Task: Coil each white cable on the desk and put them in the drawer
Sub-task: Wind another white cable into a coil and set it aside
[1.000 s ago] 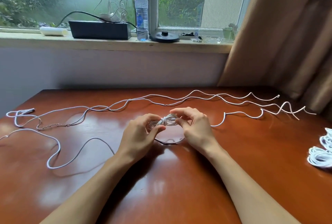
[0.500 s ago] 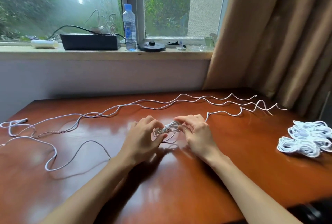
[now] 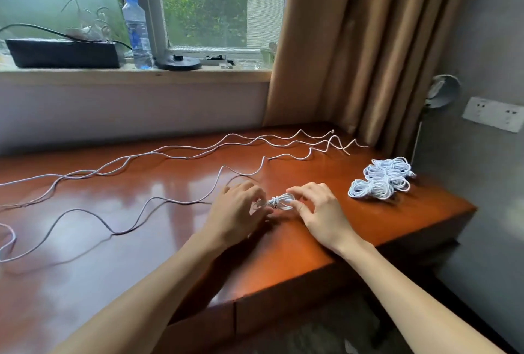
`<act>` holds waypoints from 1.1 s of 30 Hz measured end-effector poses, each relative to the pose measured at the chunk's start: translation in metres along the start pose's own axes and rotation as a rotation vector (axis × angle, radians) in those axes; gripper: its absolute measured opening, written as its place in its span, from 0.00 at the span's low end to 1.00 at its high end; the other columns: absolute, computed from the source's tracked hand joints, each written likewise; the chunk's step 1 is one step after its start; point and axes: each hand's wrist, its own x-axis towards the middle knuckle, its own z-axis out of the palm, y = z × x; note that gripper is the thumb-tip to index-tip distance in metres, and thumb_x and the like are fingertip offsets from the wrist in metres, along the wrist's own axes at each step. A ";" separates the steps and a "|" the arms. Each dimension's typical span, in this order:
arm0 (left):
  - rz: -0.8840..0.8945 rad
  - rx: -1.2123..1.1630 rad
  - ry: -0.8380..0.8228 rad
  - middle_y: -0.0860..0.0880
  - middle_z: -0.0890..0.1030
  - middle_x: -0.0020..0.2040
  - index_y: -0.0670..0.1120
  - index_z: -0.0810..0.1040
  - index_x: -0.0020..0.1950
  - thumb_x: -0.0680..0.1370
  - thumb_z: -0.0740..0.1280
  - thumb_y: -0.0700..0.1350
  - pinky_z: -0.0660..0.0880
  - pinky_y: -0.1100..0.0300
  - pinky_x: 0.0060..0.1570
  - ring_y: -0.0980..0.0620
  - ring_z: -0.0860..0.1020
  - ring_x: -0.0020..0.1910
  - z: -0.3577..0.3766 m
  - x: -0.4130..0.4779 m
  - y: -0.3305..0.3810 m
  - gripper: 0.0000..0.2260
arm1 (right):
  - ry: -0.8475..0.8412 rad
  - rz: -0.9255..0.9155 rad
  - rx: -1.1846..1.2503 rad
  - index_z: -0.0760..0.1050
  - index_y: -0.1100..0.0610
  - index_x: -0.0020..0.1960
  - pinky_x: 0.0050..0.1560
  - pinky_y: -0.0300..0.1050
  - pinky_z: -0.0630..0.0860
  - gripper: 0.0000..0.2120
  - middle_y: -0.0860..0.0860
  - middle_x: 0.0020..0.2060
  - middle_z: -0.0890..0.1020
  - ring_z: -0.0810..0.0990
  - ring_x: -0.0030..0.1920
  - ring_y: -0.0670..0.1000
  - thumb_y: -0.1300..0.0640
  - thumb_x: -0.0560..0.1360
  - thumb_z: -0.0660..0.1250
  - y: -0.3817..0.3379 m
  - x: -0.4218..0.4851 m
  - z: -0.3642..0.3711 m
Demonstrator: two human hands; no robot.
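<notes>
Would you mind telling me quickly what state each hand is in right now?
The left hand is closed, pinching one end of the coiled white cable.
The right hand is closed, pinching the other end of that coil.

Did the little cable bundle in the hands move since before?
Yes. The cable bundle moved right, nearer the pile of coiled cables on the desk.

A coiled bundle [image 3: 279, 201] sits near the front edge of the tabletop [image 3: 312, 254], right of centre, pinched between the left hand [image 3: 238, 211] and the right hand [image 3: 320, 211]. Loose cables [image 3: 170, 155] run from the left edge along the back edge to the back right corner. A pile of coils [image 3: 381, 182] lies by the right edge. Behind the tabletop, the windowsill [image 3: 198, 74] carries, left to right, a box [image 3: 62, 52], a bottle [image 3: 136, 33] and a disc [image 3: 178, 62]. A curtain [image 3: 354, 41] hangs behind the back right corner.
</notes>
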 end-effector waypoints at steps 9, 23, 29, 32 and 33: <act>0.058 -0.056 -0.082 0.57 0.79 0.50 0.55 0.79 0.53 0.77 0.66 0.63 0.71 0.53 0.55 0.52 0.77 0.52 0.040 0.022 0.055 0.14 | 0.042 0.087 -0.051 0.82 0.51 0.61 0.61 0.42 0.70 0.12 0.43 0.49 0.80 0.74 0.53 0.46 0.58 0.78 0.71 0.041 -0.028 -0.050; 0.127 -0.094 -0.106 0.56 0.78 0.51 0.55 0.79 0.53 0.78 0.68 0.58 0.71 0.52 0.55 0.52 0.75 0.53 0.081 0.055 0.104 0.09 | 0.101 0.230 -0.028 0.78 0.48 0.63 0.64 0.50 0.74 0.15 0.40 0.50 0.80 0.76 0.56 0.45 0.56 0.77 0.71 0.087 -0.046 -0.090; 0.128 -0.099 -0.115 0.57 0.77 0.50 0.56 0.79 0.53 0.78 0.69 0.59 0.69 0.53 0.53 0.52 0.74 0.53 0.094 0.067 0.119 0.09 | 0.130 0.269 -0.038 0.79 0.48 0.58 0.61 0.50 0.75 0.11 0.40 0.51 0.81 0.76 0.55 0.46 0.56 0.77 0.71 0.105 -0.049 -0.099; 0.122 -0.114 -0.120 0.57 0.76 0.50 0.56 0.78 0.53 0.78 0.69 0.58 0.67 0.55 0.52 0.53 0.73 0.53 0.100 0.072 0.123 0.08 | 0.128 0.285 -0.042 0.79 0.48 0.58 0.62 0.47 0.74 0.10 0.40 0.54 0.81 0.75 0.57 0.45 0.55 0.77 0.71 0.110 -0.051 -0.103; 0.124 -0.115 -0.118 0.57 0.76 0.50 0.56 0.78 0.53 0.78 0.68 0.58 0.67 0.55 0.52 0.53 0.73 0.53 0.102 0.074 0.124 0.08 | 0.126 0.289 -0.040 0.79 0.48 0.59 0.63 0.46 0.74 0.10 0.40 0.54 0.81 0.75 0.57 0.44 0.55 0.78 0.70 0.111 -0.051 -0.104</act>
